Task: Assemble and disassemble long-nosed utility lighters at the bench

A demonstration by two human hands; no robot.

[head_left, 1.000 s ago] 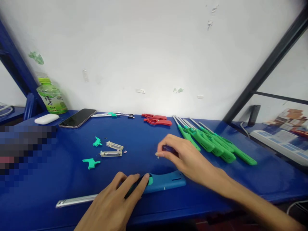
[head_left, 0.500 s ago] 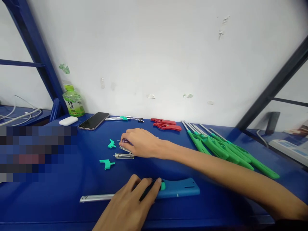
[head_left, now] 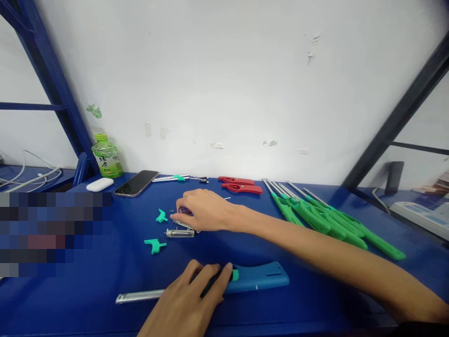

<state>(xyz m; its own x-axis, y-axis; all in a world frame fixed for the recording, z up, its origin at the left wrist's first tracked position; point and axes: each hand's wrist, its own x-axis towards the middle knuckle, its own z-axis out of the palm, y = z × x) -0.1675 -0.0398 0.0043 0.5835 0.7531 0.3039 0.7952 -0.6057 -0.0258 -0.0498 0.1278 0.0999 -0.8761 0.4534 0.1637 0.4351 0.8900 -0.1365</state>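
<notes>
A blue lighter [head_left: 259, 277] with a long metal tube lies across the front of the table. My left hand [head_left: 187, 297] rests over its middle, fingers curled round it near the teal trigger. Further back, my right hand [head_left: 205, 210] is closed on a small purplish part [head_left: 185, 211], mostly hidden by the fingers. Just beside it lies a clear cylinder [head_left: 180, 233] with a thin tip. Two teal triggers [head_left: 162, 216] [head_left: 155, 245] lie left of the right hand.
Green lighters [head_left: 326, 222] lie in a pile at the right. Two red casings [head_left: 242, 188], metal rods [head_left: 171, 178], a phone [head_left: 137, 183], a white case [head_left: 100, 185] and a green bottle [head_left: 107, 157] line the wall side. The left edge is pixelated.
The view has tilted up slightly, so the table things sit a little lower. Both hands keep nearly the same places and grips.
</notes>
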